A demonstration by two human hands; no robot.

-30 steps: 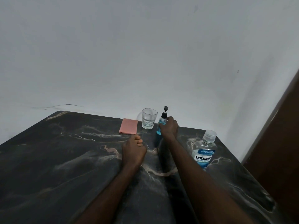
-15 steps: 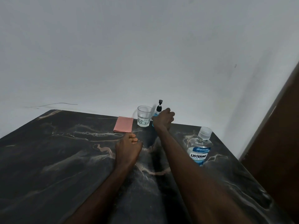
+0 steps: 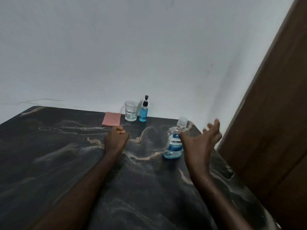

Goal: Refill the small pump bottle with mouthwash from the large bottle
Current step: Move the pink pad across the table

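Resting left hand (image 3: pixel 116 141): our empty fist on the table (image 3: pixel 49 146).
small pump bottle (image 3: pixel 143 113): upright at the far edge.
large bottle (image 3: pixel 172 146): upright, nearer, right.
right hand (image 3: pixel 199 143): we spread it wide beside that bottle, holding nothing.

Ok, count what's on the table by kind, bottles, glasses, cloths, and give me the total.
Bottles: 2 (pump bottle, large bottle)
Glass: 1
Cloth: 1
Total: 4
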